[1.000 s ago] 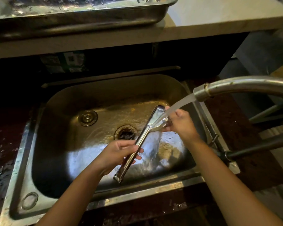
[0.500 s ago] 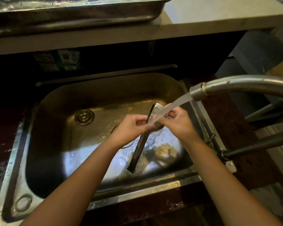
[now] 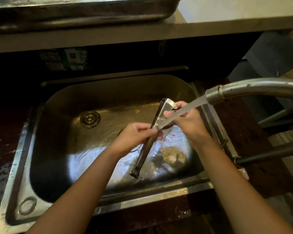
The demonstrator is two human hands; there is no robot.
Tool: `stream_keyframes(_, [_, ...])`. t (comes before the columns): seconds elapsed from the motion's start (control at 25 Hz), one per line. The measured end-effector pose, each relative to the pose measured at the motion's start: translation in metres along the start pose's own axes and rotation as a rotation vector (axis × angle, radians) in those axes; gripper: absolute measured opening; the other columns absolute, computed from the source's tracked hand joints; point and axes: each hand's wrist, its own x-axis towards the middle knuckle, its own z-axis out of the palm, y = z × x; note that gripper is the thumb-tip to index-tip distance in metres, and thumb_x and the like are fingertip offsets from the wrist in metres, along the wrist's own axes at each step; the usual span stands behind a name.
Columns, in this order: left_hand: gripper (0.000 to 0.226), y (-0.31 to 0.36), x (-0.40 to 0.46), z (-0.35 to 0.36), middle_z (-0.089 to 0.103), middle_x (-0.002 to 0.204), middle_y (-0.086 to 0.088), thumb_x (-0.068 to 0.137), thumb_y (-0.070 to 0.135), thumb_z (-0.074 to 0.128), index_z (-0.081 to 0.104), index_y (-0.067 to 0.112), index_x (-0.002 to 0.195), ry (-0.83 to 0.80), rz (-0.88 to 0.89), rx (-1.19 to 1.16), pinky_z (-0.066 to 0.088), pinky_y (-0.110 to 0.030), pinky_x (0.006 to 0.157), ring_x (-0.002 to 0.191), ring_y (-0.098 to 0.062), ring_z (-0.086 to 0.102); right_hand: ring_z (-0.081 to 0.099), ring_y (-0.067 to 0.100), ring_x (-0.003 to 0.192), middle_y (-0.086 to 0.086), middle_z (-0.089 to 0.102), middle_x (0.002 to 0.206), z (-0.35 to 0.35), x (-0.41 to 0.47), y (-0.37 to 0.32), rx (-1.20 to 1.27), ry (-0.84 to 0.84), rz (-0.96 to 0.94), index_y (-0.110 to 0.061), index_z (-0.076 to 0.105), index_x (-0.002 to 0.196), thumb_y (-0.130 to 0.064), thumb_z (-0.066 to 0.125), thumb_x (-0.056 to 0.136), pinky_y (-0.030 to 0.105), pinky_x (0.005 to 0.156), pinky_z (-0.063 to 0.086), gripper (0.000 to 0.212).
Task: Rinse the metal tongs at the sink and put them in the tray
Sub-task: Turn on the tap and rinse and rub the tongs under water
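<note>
The metal tongs [image 3: 145, 154] slant over the steel sink [image 3: 61, 102], flat head up near the faucet stream and hinge end down toward me. My left hand [image 3: 134, 137] pinches the tongs at mid-length. My right hand [image 3: 188, 122] grips the head end, where water from the faucet [image 3: 243, 90] runs over my fingers and the metal. The steel tray [image 3: 85, 12] sits on the raised counter behind the sink, at the top of the view.
Water pools on the sink floor around a round plug [image 3: 90, 119]; the drain is mostly hidden by my left hand. A dark lever [image 3: 269, 153] sticks out at the right. The wet dark counter [image 3: 0, 166] borders the sink on the left.
My left hand slid up from the lower handle to mid-length. The tongs' head rose a little toward the faucet. Water keeps running.
</note>
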Motion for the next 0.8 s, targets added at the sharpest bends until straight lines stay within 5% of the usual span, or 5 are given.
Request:
stream_keyframes(0.08, [0.018,0.005,0.0,-0.002,0.076,0.077,0.004,0.087,0.013,0.056,0.069,0.005,0.096,0.008,0.018,-0.024,0.053,-0.014,0.059,0.07,-0.006,0.07,0.066,0.008,0.069,-0.002,0.066,0.075,0.0,0.002,-0.006,0.019,0.007,-0.012,-0.018,0.061,0.078,-0.003,0.068,0.079,0.021,0.065,0.055,0.016])
stream_keyframes(0.4, [0.014,-0.043,-0.024,0.008,0.075,0.092,-0.01,0.086,0.019,0.059,0.071,0.012,0.088,-0.045,-0.08,0.061,0.05,-0.045,0.088,0.087,-0.024,0.067,0.059,0.042,0.1,0.032,0.061,0.102,0.0,0.001,0.003,-0.083,0.127,0.084,-0.005,0.063,0.09,-0.021,0.063,0.085,0.055,0.09,0.048,0.017])
stream_keyframes(0.56, [0.012,-0.048,-0.025,0.012,0.074,0.082,-0.01,0.084,0.019,0.061,0.072,0.017,0.084,0.111,-0.039,0.103,0.052,-0.028,0.069,0.075,-0.019,0.066,0.062,0.033,0.097,0.02,0.066,0.099,0.0,0.004,0.017,-0.236,0.236,0.152,-0.006,0.06,0.108,-0.028,0.062,0.085,0.051,0.091,0.05,0.031])
stream_keyframes(0.68, [0.018,-0.05,-0.027,0.022,0.073,0.084,-0.004,0.083,0.022,0.063,0.069,0.021,0.099,0.405,0.032,0.383,0.05,-0.023,0.063,0.075,-0.015,0.066,0.065,0.019,0.09,-0.003,0.067,0.083,0.004,0.001,0.021,-0.231,0.315,0.195,-0.024,0.065,0.088,-0.029,0.067,0.08,0.045,0.089,0.054,0.01])
stream_keyframes(0.8, [0.026,-0.058,-0.031,0.028,0.07,0.09,-0.005,0.083,0.021,0.063,0.064,0.014,0.108,0.54,0.239,0.885,0.044,-0.027,0.063,0.081,-0.023,0.063,0.064,0.029,0.1,0.01,0.07,0.1,0.01,0.0,0.028,-0.252,0.232,0.279,-0.018,0.066,0.091,-0.038,0.064,0.081,0.049,0.092,0.052,0.022])
